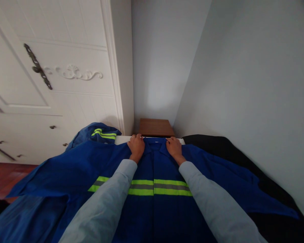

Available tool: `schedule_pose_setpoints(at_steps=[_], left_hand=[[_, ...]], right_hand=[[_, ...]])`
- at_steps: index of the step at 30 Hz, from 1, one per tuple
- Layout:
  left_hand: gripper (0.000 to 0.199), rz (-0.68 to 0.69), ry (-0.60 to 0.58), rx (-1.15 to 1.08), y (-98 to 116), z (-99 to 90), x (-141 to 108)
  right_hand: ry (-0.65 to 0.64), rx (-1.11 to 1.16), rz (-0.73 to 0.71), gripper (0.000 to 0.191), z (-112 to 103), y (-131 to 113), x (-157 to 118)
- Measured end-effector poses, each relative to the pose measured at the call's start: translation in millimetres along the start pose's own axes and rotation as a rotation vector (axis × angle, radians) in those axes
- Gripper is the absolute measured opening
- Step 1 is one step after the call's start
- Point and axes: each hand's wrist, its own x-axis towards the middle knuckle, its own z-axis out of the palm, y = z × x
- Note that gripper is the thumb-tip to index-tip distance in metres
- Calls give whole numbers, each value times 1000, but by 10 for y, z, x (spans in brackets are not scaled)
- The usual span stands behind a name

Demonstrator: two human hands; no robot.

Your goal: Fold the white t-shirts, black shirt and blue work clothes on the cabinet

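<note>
Head view: gripping blue work jacket (167, 211) with curled fingers (138, 136) of left hand (137, 145) and right hand (174, 146) beside collar (151, 140); apparently straightening, next needing even tension.

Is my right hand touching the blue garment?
Touching: the head view shows the right hand gripping the blue garment at its upper edge, beside the collar.

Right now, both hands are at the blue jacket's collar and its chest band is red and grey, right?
Not red: the head view shows a yellow-green and grey chest band. The left hand and right hand are at the collar of the blue jacket.
</note>
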Motion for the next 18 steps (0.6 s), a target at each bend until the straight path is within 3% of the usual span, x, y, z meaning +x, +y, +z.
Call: schedule_pose_setpoints(at_steps=[4,7,9,12,18], left_hand=[[39,281,44,-89,12,-18,-27],[39,538,-70,-91,17,27,-63],[39,634,-175,-45,12,84,-80],[51,617,-251,22,-6,168,-81],[66,567,-288,95,-26,231,-51]], right_hand=[[-52,9,-30,51,-19,0,13],[-71,27,-92,60,0,24,36],[-63,28,-119,62,15,36,42],[-62,12,-142,59,26,34,32],[-49,-86,-189,50,9,-22,0]])
